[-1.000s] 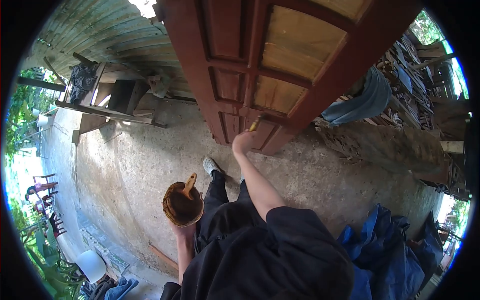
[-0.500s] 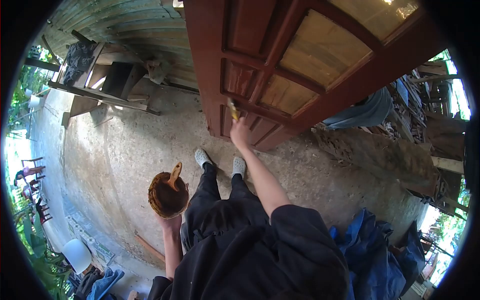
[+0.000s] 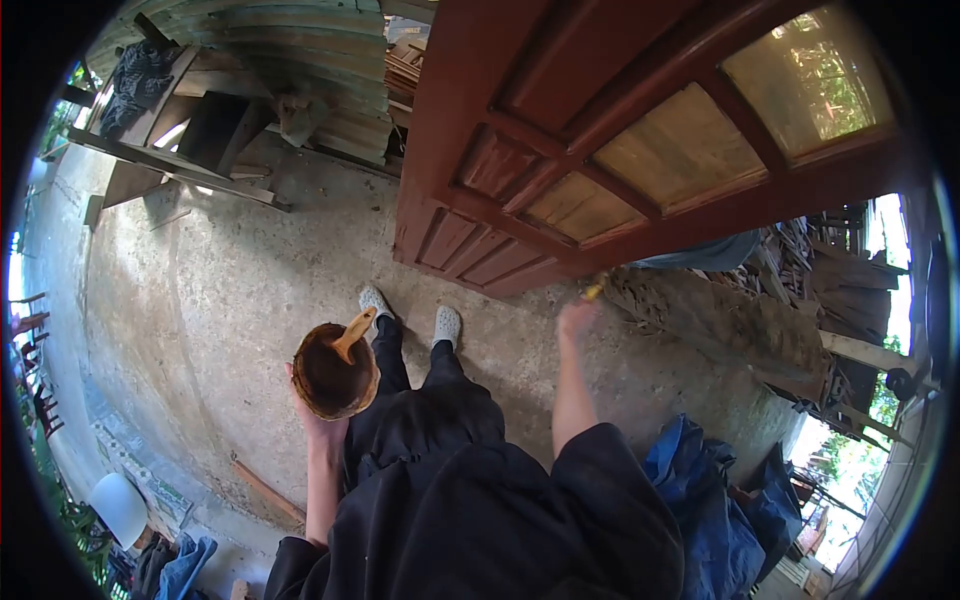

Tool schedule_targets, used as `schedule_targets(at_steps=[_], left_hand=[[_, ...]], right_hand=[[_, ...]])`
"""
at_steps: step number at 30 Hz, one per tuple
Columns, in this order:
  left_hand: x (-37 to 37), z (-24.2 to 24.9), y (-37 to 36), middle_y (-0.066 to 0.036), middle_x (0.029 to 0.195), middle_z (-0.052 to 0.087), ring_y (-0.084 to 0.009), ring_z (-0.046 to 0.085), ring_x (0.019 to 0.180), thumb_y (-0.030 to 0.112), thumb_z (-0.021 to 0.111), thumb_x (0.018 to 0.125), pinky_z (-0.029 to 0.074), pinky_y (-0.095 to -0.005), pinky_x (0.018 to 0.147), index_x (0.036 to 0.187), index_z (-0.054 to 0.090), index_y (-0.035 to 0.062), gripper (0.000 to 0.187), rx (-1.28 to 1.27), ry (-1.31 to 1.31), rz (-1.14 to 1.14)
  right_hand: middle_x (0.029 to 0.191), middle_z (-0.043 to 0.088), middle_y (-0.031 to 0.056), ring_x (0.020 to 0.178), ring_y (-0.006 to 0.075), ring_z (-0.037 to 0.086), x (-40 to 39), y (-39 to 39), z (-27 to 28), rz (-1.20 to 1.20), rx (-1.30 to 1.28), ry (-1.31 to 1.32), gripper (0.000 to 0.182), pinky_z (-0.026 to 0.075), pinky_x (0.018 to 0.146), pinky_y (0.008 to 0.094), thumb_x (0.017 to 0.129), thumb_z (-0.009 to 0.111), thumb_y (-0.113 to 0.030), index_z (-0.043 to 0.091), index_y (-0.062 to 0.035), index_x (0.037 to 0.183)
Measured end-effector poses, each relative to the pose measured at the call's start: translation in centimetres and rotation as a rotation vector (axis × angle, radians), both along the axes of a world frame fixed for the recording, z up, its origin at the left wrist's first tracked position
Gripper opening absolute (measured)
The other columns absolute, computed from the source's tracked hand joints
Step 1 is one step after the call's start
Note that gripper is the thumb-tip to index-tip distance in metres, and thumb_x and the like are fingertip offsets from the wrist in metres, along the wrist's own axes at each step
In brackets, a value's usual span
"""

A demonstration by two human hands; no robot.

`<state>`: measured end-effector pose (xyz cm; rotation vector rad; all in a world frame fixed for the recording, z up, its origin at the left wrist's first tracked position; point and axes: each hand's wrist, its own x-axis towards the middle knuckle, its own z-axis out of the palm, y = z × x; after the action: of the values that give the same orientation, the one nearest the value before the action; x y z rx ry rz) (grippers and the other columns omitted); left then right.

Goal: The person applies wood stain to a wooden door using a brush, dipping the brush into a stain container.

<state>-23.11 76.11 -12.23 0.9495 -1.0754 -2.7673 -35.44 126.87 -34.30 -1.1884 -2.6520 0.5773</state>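
Note:
A round bowl with a stained rim and dark brown inside rests in my left hand, whose fingers wrap its side. Leaning in the bowl is a brush with a wooden handle. My right hand, blurred by motion, grips a paintbrush with a yellow handle; its bristles are hard to make out. That brush is beside the lower right edge of a reddish-brown panelled door, which stands before me with glass panes on its right side. The brush looks apart from the door.
A wooden bench-like frame with dark cloth stands at the left. Scrap wood is piled behind the door at the right. A blue tarp lies near my right side. A thin stick lies on the concrete floor.
My right hand has drawn the paintbrush away from the door's lower panels, toward the right and down. My left hand still holds the bowl. The view has shifted slightly.

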Motion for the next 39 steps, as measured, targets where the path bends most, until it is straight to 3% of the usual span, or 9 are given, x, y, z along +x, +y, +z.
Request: schedule_targets(at_steps=[4, 9, 13, 16, 20, 23, 30, 35, 39], left_hand=[[-1.3, -0.4, -2.8, -0.014, 0.146, 0.064, -0.0277, 0.060, 0.136, 0.060, 0.036, 0.113, 0.042, -0.0439, 0.121, 0.150, 0.056, 0.0022, 0.071, 0.094, 0.028, 0.086], [-3.3, -0.3, -7.0, -0.014, 0.151, 0.061, -0.0282, 0.058, 0.138, 0.063, 0.036, 0.112, 0.042, -0.0454, 0.122, 0.152, 0.054, 0.0031, 0.074, 0.153, 0.006, 0.104], [-3.4, -1.0, -10.3, -0.014, 0.154, 0.058, -0.0291, 0.055, 0.142, 0.064, 0.035, 0.112, 0.040, -0.0461, 0.124, 0.155, 0.051, 0.0029, 0.077, 0.135, -0.040, 0.158], [-2.9, -1.7, -12.0, -0.015, 0.155, 0.057, -0.0294, 0.054, 0.144, 0.064, 0.035, 0.112, 0.039, -0.0464, 0.125, 0.156, 0.050, 0.0025, 0.077, 0.122, -0.087, 0.211], [-1.8, -2.4, -13.7, -0.015, 0.155, 0.056, -0.0290, 0.054, 0.144, 0.061, 0.037, 0.112, 0.040, -0.0461, 0.125, 0.156, 0.049, 0.0022, 0.074, 0.068, -0.115, 0.289], [-1.1, -2.8, -14.4, -0.014, 0.155, 0.056, -0.0287, 0.054, 0.144, 0.060, 0.037, 0.113, 0.040, -0.0458, 0.125, 0.156, 0.049, 0.0020, 0.074, 0.115, -0.103, 0.313], [-1.8, -3.7, -15.6, -0.015, 0.156, 0.056, -0.0284, 0.054, 0.143, 0.060, 0.038, 0.113, 0.040, -0.0453, 0.124, 0.156, 0.049, 0.0019, 0.073, 0.089, -0.091, 0.212], [-3.4, -2.5, -15.5, -0.015, 0.154, 0.057, -0.0285, 0.055, 0.142, 0.061, 0.037, 0.112, 0.041, -0.0453, 0.124, 0.154, 0.051, 0.0019, 0.073, 0.086, -0.131, 0.249], [-3.8, -2.8, -15.6, -0.014, 0.149, 0.061, -0.0273, 0.059, 0.137, 0.058, 0.036, 0.114, 0.046, -0.0449, 0.120, 0.151, 0.055, 0.0034, 0.068, 0.130, -0.043, 0.212]], right_hand=[[0.098, 0.072, 0.0318, 0.094, 0.0507, 0.073, -5.7, -14.3, 3.6, -0.117, -0.028, -0.158, 0.036, 0.057, 0.081, 0.0602, 0.109, 0.054, -0.028, 0.046, 0.0051, 0.119], [0.089, 0.071, 0.0335, 0.089, 0.0540, 0.072, -8.2, -28.4, 4.7, 0.157, -0.162, -0.151, 0.032, 0.057, 0.077, 0.0634, 0.113, 0.045, -0.029, 0.042, 0.0033, 0.118], [0.088, 0.072, 0.0331, 0.088, 0.0544, 0.071, -10.6, -35.4, 3.1, 0.227, -0.206, -0.134, 0.033, 0.055, 0.076, 0.0651, 0.113, 0.045, -0.031, 0.044, 0.0017, 0.115], [0.088, 0.072, 0.0339, 0.089, 0.0563, 0.070, -12.4, -40.1, 4.6, 0.518, -0.286, -0.189, 0.031, 0.053, 0.078, 0.0674, 0.113, 0.043, -0.032, 0.045, -0.0014, 0.116], [0.087, 0.071, 0.0338, 0.084, 0.0558, 0.070, -16.6, -43.5, 6.5, 0.663, -0.357, -0.036, 0.030, 0.054, 0.071, 0.0629, 0.114, 0.044, -0.031, 0.047, -0.0011, 0.115], [0.091, 0.069, 0.0365, 0.090, 0.0578, 0.067, -17.8, -40.7, 6.1, 0.579, -0.344, -0.049, 0.032, 0.049, 0.080, 0.0682, 0.115, 0.042, -0.034, 0.046, -0.0028, 0.114], [0.090, 0.070, 0.0345, 0.088, 0.0584, 0.066, -14.2, -33.1, 6.8, 0.752, -0.190, -0.128, 0.031, 0.048, 0.075, 0.0697, 0.115, 0.041, -0.037, 0.048, -0.0067, 0.116], [0.093, 0.068, 0.0341, 0.093, 0.0588, 0.064, -9.5, -26.2, 5.5, 0.479, -0.213, -0.049, 0.034, 0.043, 0.074, 0.0674, 0.114, 0.046, -0.038, 0.054, -0.0044, 0.112], [0.101, 0.070, 0.0325, 0.099, 0.0554, 0.067, -4.2, -16.2, 1.2, 0.261, -0.089, -0.062, 0.039, 0.048, 0.080, 0.0632, 0.114, 0.046, -0.039, 0.056, -0.0010, 0.112]])
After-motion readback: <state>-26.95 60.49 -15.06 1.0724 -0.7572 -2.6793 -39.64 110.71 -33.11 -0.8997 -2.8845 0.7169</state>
